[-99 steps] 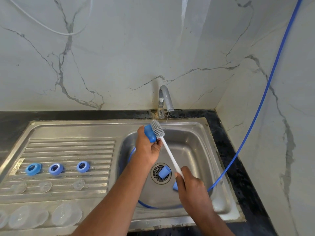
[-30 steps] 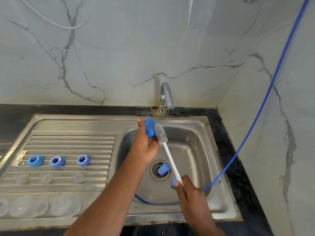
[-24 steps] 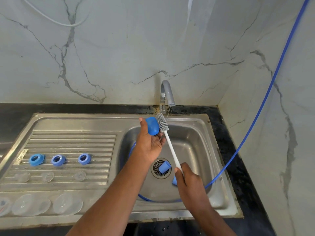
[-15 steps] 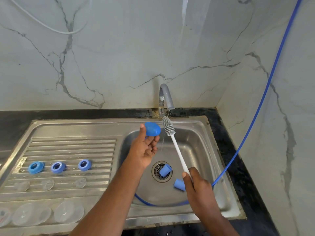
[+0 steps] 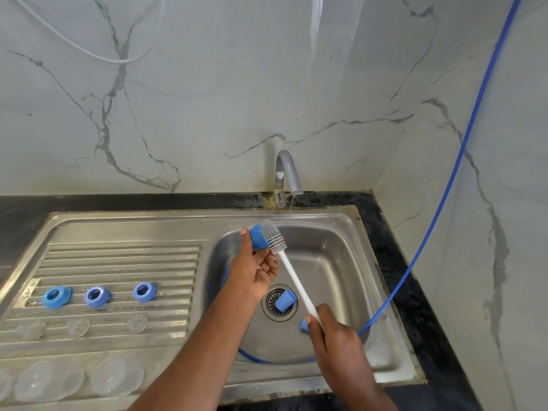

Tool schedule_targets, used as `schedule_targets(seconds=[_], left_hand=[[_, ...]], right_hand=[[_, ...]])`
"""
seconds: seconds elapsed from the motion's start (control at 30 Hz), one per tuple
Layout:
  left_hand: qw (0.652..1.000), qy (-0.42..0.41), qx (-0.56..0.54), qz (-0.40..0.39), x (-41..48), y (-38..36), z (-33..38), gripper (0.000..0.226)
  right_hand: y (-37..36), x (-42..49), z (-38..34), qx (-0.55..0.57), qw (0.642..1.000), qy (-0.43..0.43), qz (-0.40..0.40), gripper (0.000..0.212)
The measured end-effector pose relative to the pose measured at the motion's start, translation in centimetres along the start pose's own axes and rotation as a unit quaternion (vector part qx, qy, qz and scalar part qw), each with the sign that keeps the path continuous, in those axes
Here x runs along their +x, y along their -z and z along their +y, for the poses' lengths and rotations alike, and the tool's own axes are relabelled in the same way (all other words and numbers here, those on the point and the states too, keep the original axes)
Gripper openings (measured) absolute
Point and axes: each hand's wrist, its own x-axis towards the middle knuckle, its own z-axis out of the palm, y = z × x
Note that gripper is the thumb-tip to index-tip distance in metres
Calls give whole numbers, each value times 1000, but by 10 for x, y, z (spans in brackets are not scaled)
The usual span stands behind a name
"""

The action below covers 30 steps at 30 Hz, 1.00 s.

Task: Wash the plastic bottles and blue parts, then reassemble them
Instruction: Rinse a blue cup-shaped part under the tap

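Note:
My left hand pinches a blue cap over the sink basin. My right hand grips the white handle of a bottle brush, whose grey bristle head presses against the cap. A second blue cap lies on the drain, and a third shows beside my right hand, mostly hidden. Three blue rings sit on the drainboard, with clear teats below them and clear plastic bottles lying at the near left.
A grey tap runs a thin stream into the basin, just right of the brush head. A blue hose comes down the right wall and loops along the basin floor. Black counter borders the steel sink.
The brush head has moved left from under the tap back against the blue cap in my left hand. Both hands keep their grips.

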Motion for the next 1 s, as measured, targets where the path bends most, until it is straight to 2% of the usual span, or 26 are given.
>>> schedule_targets(seconds=[0.07, 0.2, 0.3, 0.43, 0.57, 0.73, 0.83, 0.9, 1.0], left_hand=[[1000, -2, 4, 2, -1, 1, 0, 54], [999, -13, 20, -28, 0, 6, 11, 45], [993, -58, 85, -63, 4, 16, 28, 43], [975, -111, 182, -68, 11, 37, 48, 50], [954, -133, 245, -109, 8, 43, 65, 47], [921, -190, 327, -94, 11, 43, 83, 43], [889, -183, 402, -122, 10, 46, 87, 44], [890, -163, 405, -132, 10, 42, 84, 39], [920, -149, 334, -140, 13, 34, 79, 32]], right_hand=[[1, 2, 2, 5, 1000, -17, 7, 21], [5, -1, 2, -4, 1000, -22, -13, 20], [17, 7, 4, -28, 998, -49, 0, 20], [29, 18, -5, -44, 997, -34, -46, 1], [35, 28, -7, -86, 996, 13, -38, 9], [42, 35, -8, -141, 985, 74, -60, 18], [42, 38, -14, -251, 962, 97, -57, 22], [37, 43, -17, -296, 951, 90, -27, 21], [29, 45, -27, -284, 956, 69, -6, 23]])
